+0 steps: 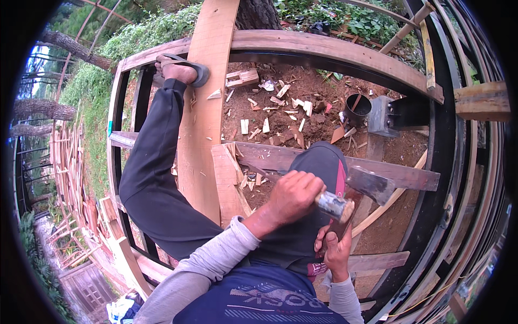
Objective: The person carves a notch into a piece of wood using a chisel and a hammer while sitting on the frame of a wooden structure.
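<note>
My left hand (pixel 298 195) is closed around what looks like a chisel (pixel 331 205). Its grey-wrapped handle with a worn wooden end sticks out to the right, and its thin dark blade points up-left toward a split timber piece (pixel 227 178). Whether the tip touches the wood is unclear. My right hand (pixel 336 252) grips the brown handle of a hatchet (pixel 370 184) below the chisel's end. The hatchet's dark metal head is raised to the upper right, beyond the chisel handle. A long plank (pixel 202 119) lies under my left sandalled foot, beside the split timber.
A timber frame (pixel 324 47) surrounds me, with a crossbar (pixel 399 171) near my right knee. Wood chips (pixel 302 105) litter the soil. A dark can (pixel 357 108) stands at the upper right beside a grey metal post base (pixel 382 116). Stacked boards line the right side.
</note>
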A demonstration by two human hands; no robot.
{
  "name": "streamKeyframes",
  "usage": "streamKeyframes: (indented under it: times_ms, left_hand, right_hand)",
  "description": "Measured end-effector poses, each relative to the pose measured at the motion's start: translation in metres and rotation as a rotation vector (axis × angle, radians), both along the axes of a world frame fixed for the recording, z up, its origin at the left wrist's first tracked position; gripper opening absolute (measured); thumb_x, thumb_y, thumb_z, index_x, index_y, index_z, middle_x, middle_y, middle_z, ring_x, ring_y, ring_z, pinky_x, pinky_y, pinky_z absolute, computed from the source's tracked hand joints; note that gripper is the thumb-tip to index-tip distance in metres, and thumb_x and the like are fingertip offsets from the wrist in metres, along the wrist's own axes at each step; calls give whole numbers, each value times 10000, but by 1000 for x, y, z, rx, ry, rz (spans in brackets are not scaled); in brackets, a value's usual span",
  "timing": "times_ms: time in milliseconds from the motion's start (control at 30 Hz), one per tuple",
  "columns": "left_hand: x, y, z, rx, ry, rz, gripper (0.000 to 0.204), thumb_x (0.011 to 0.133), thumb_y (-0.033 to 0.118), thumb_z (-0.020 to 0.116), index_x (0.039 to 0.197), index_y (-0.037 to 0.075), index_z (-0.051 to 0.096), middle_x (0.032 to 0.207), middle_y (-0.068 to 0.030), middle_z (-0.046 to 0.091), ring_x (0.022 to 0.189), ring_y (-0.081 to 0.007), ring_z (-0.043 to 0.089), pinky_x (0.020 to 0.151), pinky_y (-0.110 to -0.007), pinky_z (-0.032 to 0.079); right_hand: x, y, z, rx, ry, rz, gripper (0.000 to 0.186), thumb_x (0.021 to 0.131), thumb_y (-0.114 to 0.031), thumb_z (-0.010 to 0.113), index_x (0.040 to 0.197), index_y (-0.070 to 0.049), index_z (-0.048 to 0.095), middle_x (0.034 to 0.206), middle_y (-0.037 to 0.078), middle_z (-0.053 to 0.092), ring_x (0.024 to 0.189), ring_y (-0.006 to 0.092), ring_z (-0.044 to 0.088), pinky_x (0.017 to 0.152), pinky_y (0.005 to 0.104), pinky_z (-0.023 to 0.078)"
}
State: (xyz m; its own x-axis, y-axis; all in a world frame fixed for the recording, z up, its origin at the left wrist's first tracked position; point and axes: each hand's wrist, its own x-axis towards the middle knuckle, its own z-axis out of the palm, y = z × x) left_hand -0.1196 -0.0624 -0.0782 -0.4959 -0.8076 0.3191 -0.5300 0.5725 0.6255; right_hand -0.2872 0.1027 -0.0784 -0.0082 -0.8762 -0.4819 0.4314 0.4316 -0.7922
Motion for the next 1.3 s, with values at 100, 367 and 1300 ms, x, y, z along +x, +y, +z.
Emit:
streamKeyframes:
  times_ms: [100,367,1300]
  left_hand:
    - [25,-7,-19,11,-62,50,190,858,118,727,851,83,540,727,-83,562,665,-277,611,610,-398,460]
    - [26,-20,-28,118,-90,134,212,765,1,625,938,65,520,785,-153,632,763,-372,665,676,-476,520]
    - [48,-17,-25,128,-81,136,197,800,37,648,930,37,500,771,-215,648,790,-441,673,681,-547,528]
  right_hand:
    - [7,-10,18,-113,170,-130,442,1037,-257,633,1303,-22,369,937,87,575,700,154,619,623,305,550]
    - [-27,-26,70,-272,307,-292,616,982,-247,719,1421,-25,348,906,83,542,600,149,558,514,296,489]
    - [40,-1,40,-45,301,134,191,1014,-124,651,1140,-54,525,741,-13,573,558,78,527,496,230,412]
